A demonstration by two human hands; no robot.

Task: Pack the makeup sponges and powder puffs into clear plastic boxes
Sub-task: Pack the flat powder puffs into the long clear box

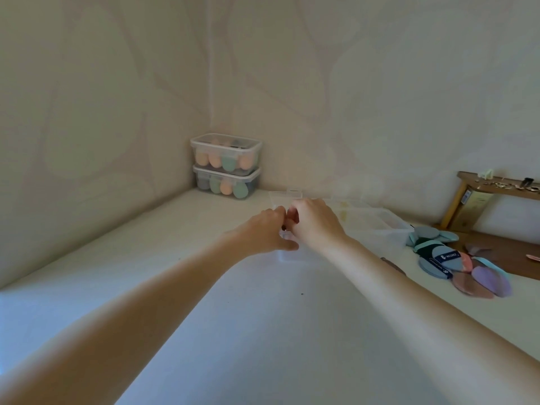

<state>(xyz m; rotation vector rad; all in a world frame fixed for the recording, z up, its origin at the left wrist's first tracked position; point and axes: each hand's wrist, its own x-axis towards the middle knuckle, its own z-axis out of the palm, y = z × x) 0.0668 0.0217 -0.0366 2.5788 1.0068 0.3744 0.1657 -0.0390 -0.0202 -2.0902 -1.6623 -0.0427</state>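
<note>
Both hands meet over a clear plastic box (287,254) on the white surface. My left hand (267,230) and my right hand (314,222) grip its near rim, fingers curled; what lies inside is hidden by the hands. Its clear lid (285,195) stands open behind the hands. Two closed clear boxes (226,166) filled with orange and green egg-shaped sponges are stacked in the far corner. A pile of flat powder puffs (464,264) in blue, pink and purple lies at the right.
More clear boxes (377,222) sit just right of my hands. A wooden shelf (496,188) with small items stands at the far right, over a brown floor. Walls close in at the left and back.
</note>
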